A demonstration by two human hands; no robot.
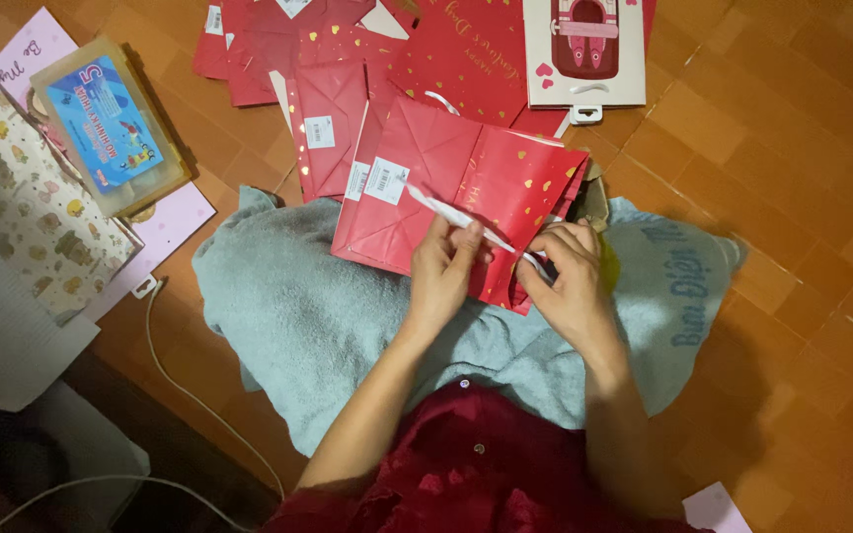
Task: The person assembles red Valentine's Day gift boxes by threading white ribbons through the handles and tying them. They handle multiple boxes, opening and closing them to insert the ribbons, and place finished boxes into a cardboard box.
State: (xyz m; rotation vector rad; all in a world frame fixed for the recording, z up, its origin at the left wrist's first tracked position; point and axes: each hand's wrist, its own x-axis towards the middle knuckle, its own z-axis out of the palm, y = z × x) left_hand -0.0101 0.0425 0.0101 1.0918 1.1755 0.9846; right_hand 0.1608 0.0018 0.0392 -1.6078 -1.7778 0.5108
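Note:
A flat red paper gift bag [466, 188] with small gold hearts and a white sticker lies on a grey-blue towel [288, 316] over my lap. My left hand [443, 271] pinches a white ribbon handle [456, 215] that runs diagonally across the bag. My right hand [567, 281] grips the ribbon's other end at the bag's open right edge. Both hands rest on the bag's lower edge.
More flat red bags [328, 118] lie stacked beyond it on the brown tiled floor. A clear plastic box [111, 123] with a blue card sits at upper left, patterned paper [12, 197] beside it. A white cable [165, 365] trails lower left. A white boxed item [584, 49] lies top centre.

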